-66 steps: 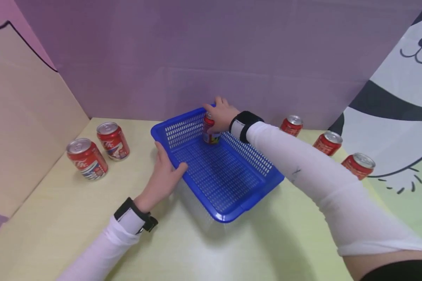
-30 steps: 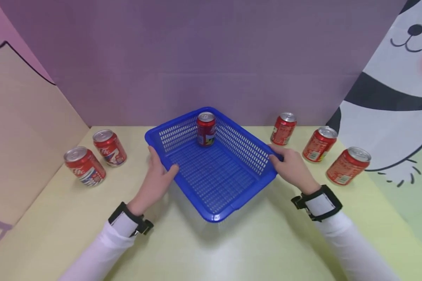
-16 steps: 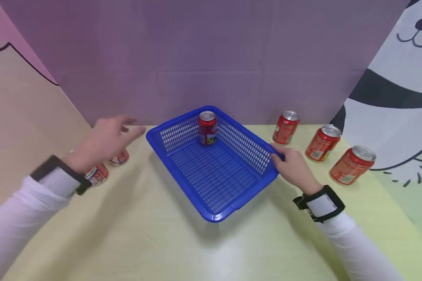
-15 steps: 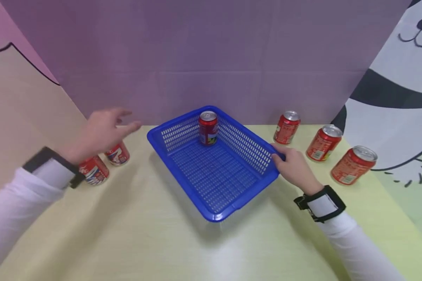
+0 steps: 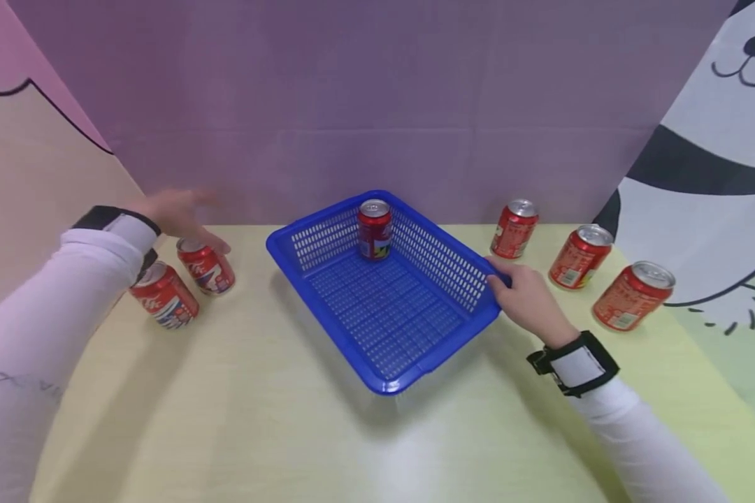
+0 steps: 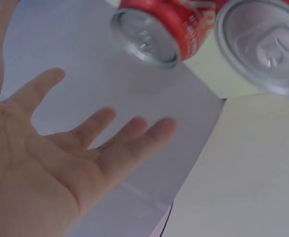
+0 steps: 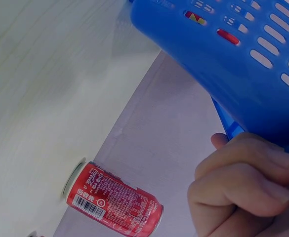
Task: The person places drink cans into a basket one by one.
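Observation:
My right hand (image 5: 530, 302) grips the right rim of a blue plastic basket (image 5: 346, 342), fingers curled under the edge in the right wrist view. One red soda can (image 5: 374, 230) stands upright in the basket's far corner. My left hand (image 5: 177, 213) hovers above and behind a red can (image 5: 206, 269) at the left, hiding part of its top. In the left wrist view, the fingers (image 6: 134, 148) are spread and apart from the cans. A second left can (image 5: 165, 297) stands nearer, below my left wrist.
On the right stand three more red cans: one at the back (image 5: 514, 229), a middle one (image 5: 581, 256) and a near one (image 5: 633, 296). A purple wall (image 5: 377, 98) rises behind the pale table (image 5: 289, 447). A panda-printed panel (image 5: 698, 175) borders the right.
My right hand let go of the can in the basket and took the basket's right rim. My left hand left the basket's left rim and moved left, over the cans there.

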Motion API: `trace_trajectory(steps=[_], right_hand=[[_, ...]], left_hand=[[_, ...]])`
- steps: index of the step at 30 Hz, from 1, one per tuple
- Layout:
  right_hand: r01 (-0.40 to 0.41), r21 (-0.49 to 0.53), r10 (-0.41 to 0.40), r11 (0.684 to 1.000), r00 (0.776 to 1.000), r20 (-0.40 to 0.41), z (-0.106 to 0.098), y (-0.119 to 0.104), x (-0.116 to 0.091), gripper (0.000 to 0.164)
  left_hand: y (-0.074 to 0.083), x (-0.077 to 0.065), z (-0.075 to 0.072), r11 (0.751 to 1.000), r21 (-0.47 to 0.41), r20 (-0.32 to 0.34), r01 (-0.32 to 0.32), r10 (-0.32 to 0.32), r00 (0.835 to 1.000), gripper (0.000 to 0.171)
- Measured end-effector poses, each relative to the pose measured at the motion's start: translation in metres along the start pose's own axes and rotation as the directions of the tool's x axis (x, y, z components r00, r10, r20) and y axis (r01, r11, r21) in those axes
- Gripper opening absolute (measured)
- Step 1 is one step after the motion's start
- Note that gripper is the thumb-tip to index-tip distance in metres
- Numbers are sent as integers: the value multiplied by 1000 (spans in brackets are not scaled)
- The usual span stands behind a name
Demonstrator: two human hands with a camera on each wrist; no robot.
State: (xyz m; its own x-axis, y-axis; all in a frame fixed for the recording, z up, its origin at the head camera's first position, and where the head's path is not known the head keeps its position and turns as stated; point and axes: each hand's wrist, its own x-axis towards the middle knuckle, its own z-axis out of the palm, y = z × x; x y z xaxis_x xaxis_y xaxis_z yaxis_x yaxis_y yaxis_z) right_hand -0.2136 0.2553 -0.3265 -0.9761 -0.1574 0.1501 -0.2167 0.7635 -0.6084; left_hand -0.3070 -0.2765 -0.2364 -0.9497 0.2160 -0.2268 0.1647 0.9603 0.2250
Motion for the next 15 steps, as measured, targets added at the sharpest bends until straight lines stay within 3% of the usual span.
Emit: trace_trajectory(steps=[8, 11, 15], right_hand=[[12, -16, -13, 1000, 1000, -11, 5, -1, 2, 44], [25, -12, -25, 1000, 999, -20, 5, -1, 3, 44], [20, -5, -21, 1000, 999, -32, 4, 0, 2, 44]], left_hand=[[-11, 14, 35, 999, 54, -19, -4, 5, 1000, 106], [-14, 14, 43, 999, 37, -1, 25, -25, 1000, 106], [-14, 20, 47, 999, 53, 9, 9, -9, 1000, 95]])
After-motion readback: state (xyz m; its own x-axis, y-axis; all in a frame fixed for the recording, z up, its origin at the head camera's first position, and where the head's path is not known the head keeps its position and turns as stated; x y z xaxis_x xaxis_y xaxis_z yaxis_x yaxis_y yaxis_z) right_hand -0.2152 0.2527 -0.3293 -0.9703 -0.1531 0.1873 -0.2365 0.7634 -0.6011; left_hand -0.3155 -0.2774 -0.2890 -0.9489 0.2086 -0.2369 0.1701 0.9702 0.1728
